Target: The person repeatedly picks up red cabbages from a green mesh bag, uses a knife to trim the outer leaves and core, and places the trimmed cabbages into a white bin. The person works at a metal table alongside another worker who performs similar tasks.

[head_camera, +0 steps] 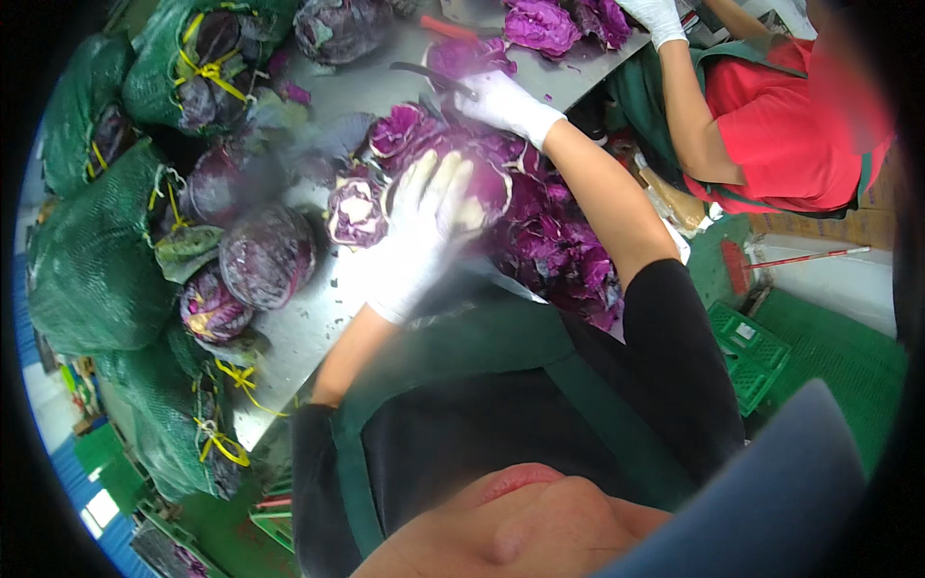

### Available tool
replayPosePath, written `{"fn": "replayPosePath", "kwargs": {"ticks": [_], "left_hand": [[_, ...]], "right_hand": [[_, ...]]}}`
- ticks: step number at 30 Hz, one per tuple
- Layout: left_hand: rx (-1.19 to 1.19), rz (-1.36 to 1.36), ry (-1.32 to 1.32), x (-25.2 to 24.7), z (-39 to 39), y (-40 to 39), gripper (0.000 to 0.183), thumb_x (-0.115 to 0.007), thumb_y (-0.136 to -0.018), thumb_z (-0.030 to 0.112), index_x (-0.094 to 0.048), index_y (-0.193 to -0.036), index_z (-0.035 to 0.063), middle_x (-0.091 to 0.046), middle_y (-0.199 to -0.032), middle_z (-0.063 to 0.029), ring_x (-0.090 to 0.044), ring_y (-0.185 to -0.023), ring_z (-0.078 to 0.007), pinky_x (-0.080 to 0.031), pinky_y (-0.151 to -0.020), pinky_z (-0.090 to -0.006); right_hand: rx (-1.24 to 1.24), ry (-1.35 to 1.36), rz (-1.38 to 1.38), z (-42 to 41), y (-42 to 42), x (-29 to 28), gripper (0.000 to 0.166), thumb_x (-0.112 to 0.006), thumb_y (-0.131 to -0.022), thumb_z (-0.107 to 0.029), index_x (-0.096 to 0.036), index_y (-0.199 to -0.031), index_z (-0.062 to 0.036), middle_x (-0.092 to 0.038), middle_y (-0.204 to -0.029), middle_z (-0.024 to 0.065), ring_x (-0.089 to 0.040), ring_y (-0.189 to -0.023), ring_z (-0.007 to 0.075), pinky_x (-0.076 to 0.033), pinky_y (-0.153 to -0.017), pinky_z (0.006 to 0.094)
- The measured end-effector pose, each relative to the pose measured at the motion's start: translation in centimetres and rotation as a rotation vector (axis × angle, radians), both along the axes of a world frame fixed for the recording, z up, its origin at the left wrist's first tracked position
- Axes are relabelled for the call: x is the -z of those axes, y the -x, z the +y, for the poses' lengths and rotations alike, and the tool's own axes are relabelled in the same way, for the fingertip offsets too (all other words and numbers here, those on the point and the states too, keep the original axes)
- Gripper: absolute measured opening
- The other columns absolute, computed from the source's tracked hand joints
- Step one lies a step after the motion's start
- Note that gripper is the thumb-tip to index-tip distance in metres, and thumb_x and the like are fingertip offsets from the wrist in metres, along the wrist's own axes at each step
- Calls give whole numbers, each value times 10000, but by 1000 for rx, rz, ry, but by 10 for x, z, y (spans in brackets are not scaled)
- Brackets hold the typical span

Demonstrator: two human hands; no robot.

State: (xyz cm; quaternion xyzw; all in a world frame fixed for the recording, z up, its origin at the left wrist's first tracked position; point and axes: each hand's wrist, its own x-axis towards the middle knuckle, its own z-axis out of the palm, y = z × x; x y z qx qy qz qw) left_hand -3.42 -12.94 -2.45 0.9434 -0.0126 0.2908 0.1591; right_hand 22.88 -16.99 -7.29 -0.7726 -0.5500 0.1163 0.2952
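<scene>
My left hand point(419, 231), in a white glove, lies with its fingers over a peeled red cabbage point(490, 189) and holds it against the table. In my white-gloved right hand point(502, 105) is a knife point(428, 74), its dark blade pointing left, above and beyond the cabbage. Beside my left hand sits a cut cabbage piece point(356, 209) with its pale core facing up. Loose purple cabbage leaves point(560, 246) are heaped to the right, below my right forearm. Some of the cabbage is hidden under my left hand.
Whole red cabbages point(267, 254) stand on the metal table point(307, 339) at left. Green mesh sacks point(94, 253) tied with yellow string line its left side. Across the right corner, a co-worker in a red shirt point(755, 130) reaches over cut cabbage point(542, 29). A green crate point(748, 354) sits on the floor.
</scene>
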Motion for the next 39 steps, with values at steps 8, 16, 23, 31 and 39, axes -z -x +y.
{"fn": "replayPosePath", "kwargs": {"ticks": [8, 16, 23, 31, 39], "left_hand": [[-317, 137, 59, -20, 7, -2, 1054, -934, -573, 346, -448, -1473, 89, -497, -1384, -169, -459, -1290, -376, -404, -1077, -496], [-290, 38, 2, -25, 2, -22, 968, -896, -641, 255, -412, -1436, -11, -466, -1412, -226, -430, -1337, -434, -361, -1108, -529], [-257, 92, 7, -21, -4, -24, 1008, -908, -615, 237, -395, -1443, -26, -480, -1356, -255, -429, -1328, -464, -378, -1092, -533], [-269, 164, 115, -25, 6, -18, 1068, -946, -586, 282, -399, -1457, -3, -488, -1299, -243, -440, -1285, -435, -390, -1080, -507], [-303, 143, 47, -25, 0, -24, 1067, -954, -585, 312, -416, -1446, -16, -493, -1314, -252, -444, -1293, -434, -391, -1083, -512]], "right_hand": [[376, -521, -189, -70, 85, -80, 437, -664, -856, -80, -620, -1291, -86, -688, -1159, 110, -711, -940, 244, -584, -802, 346], [452, -299, 37, -103, 154, -82, 612, -757, -839, -259, -545, -1380, -69, -607, -1339, 172, -618, -1210, 330, -516, -1007, 382], [454, -75, 600, -91, 138, -86, 669, -703, -849, -249, -471, -1432, -19, -662, -1190, 185, -661, -1066, 291, -516, -956, 353], [483, -156, 831, -105, 114, -26, 433, -628, -843, -69, -669, -1273, -92, -732, -898, 41, -659, -650, 131, -566, -621, 299], [390, -322, 550, -85, 132, -59, 674, -792, -839, -341, -543, -1403, -69, -688, -1175, 121, -679, -980, 202, -534, -900, 344]]}}
